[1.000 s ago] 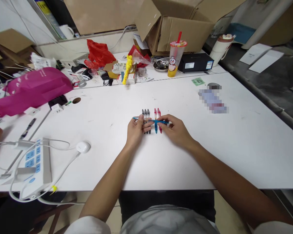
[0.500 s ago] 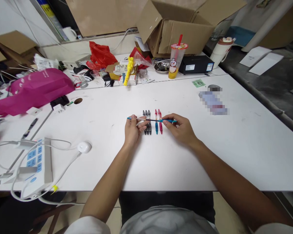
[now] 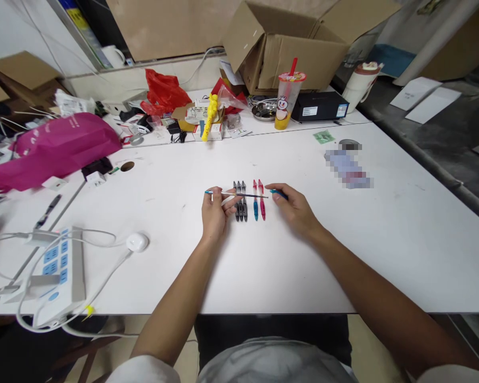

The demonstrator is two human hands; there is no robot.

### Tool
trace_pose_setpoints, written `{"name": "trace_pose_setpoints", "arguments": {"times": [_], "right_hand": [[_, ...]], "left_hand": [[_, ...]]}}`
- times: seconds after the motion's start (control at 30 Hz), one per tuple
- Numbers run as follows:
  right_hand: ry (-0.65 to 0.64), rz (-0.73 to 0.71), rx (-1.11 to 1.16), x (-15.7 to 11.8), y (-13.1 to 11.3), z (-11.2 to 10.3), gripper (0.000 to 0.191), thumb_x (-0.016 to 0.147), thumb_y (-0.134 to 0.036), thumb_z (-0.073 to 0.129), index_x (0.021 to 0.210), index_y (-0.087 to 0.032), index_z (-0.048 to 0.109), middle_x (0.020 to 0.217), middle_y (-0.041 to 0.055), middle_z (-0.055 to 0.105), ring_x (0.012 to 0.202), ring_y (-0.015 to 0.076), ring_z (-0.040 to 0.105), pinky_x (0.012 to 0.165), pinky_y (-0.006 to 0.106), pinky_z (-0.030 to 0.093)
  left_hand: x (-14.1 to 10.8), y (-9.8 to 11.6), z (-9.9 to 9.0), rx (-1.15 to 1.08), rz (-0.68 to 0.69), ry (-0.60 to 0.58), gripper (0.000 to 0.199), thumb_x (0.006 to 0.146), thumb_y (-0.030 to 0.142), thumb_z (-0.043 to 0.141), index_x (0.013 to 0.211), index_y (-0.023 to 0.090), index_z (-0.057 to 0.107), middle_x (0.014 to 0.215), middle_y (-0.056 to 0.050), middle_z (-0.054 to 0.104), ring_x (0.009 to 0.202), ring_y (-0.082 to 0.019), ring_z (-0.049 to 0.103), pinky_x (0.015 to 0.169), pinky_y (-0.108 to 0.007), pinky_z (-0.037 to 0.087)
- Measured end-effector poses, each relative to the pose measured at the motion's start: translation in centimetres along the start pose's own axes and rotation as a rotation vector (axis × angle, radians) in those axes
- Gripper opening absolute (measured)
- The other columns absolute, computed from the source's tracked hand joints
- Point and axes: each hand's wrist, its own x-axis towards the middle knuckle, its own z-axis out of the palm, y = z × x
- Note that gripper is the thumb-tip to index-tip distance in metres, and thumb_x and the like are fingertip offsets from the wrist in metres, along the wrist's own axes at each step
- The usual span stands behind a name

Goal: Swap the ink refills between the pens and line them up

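Observation:
My left hand (image 3: pixel 214 215) is closed on the upper half of a pen (image 3: pixel 208 192), which has a blue end, and a thin dark refill (image 3: pixel 255 196) sticks out of it to the right. Closed on a blue pen grip section (image 3: pixel 278 193), my right hand (image 3: pixel 297 210) is just right of the refill's tip, with a small gap between them. Below the refill lie three black pens (image 3: pixel 240 210), partly behind my left fingers. Beside them are a pen with a red top and blue grip (image 3: pixel 256 209) and an all-red pen (image 3: pixel 262 209).
A white power strip (image 3: pixel 77 266) with cables and a round white plug (image 3: pixel 137 242) are at the left. A magenta bag (image 3: pixel 67 146) lies behind. At the back stand a drink cup (image 3: pixel 283 103), a black box (image 3: pixel 321 106) and a cardboard box (image 3: pixel 299 64).
The blue grip section has come off the refill. My right hand holds it slightly to the right, while my left hand keeps the upper half and refill nearly in place.

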Motion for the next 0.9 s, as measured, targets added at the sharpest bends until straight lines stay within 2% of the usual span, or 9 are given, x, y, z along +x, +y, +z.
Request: {"name": "trace_pose_setpoints", "arguments": {"times": [0.13, 0.3, 0.4, 0.53, 0.67, 0.9], "right_hand": [[-0.004, 0.026, -0.041, -0.4, -0.3, 0.7, 0.029, 0.093, -0.048, 0.068, 0.101, -0.022, 0.076, 0.073, -0.0004, 0.058, 0.064, 0.0148, 0.047, 0.063, 0.032, 0.042], [0.074, 0.043, -0.045, -0.3, -0.2, 0.6, 0.035, 0.093, -0.056, 0.066, 0.091, -0.022, 0.074, 0.071, 0.0003, 0.057, 0.063, 0.0153, 0.044, 0.058, 0.030, 0.038], [0.112, 0.035, -0.063, -0.1, -0.1, 0.3, 0.036, 0.094, -0.056, 0.064, 0.085, -0.022, 0.071, 0.066, -0.0013, 0.049, 0.062, 0.0150, 0.041, 0.057, 0.030, 0.036], [0.134, 0.044, -0.079, 0.0, -0.2, -0.1, 0.041, 0.096, -0.061, 0.060, 0.082, -0.023, 0.070, 0.060, -0.0040, 0.035, 0.056, 0.0140, 0.032, 0.052, 0.029, 0.030], [0.150, 0.056, -0.089, 0.1, -0.5, -0.2, 0.047, 0.097, -0.066, 0.057, 0.080, -0.023, 0.068, 0.056, -0.0048, 0.032, 0.051, 0.0134, 0.028, 0.050, 0.030, 0.027], [0.105, 0.073, -0.103, 0.0, -0.5, 0.0, 0.048, 0.096, -0.066, 0.056, 0.078, -0.023, 0.067, 0.057, -0.0051, 0.030, 0.051, 0.0131, 0.026, 0.050, 0.029, 0.025]], "left_hand": [[-0.3, -0.3, 0.2, 0.004, -0.002, -0.034, 0.035, 0.097, 0.053, 0.066, 0.103, 0.022, 0.051, 0.104, -0.009, 0.077, 0.082, -0.017, 0.079, 0.052, -0.017, 0.052], [-0.3, -0.1, 0.3, 0.031, -0.004, -0.028, 0.035, 0.097, 0.053, 0.067, 0.105, 0.022, 0.054, 0.108, -0.011, 0.077, 0.086, -0.019, 0.080, 0.053, -0.019, 0.054], [0.0, 0.2, 0.0, 0.035, 0.007, 0.013, 0.031, 0.099, 0.050, 0.064, 0.106, 0.021, 0.055, 0.110, -0.011, 0.078, 0.091, -0.019, 0.079, 0.054, -0.019, 0.055], [0.4, 0.5, -0.4, 0.012, 0.015, 0.062, 0.030, 0.100, 0.050, 0.063, 0.106, 0.021, 0.055, 0.111, -0.011, 0.078, 0.095, -0.019, 0.079, 0.055, -0.018, 0.055], [0.4, 0.5, -0.4, -0.001, 0.011, 0.070, 0.032, 0.099, 0.050, 0.064, 0.107, 0.020, 0.056, 0.111, -0.012, 0.078, 0.095, -0.020, 0.079, 0.056, -0.018, 0.055], [-0.1, 0.2, 0.1, -0.010, 0.002, -0.012, 0.033, 0.099, 0.050, 0.066, 0.110, 0.020, 0.056, 0.108, -0.012, 0.078, 0.089, -0.018, 0.080, 0.060, -0.019, 0.058]]}}
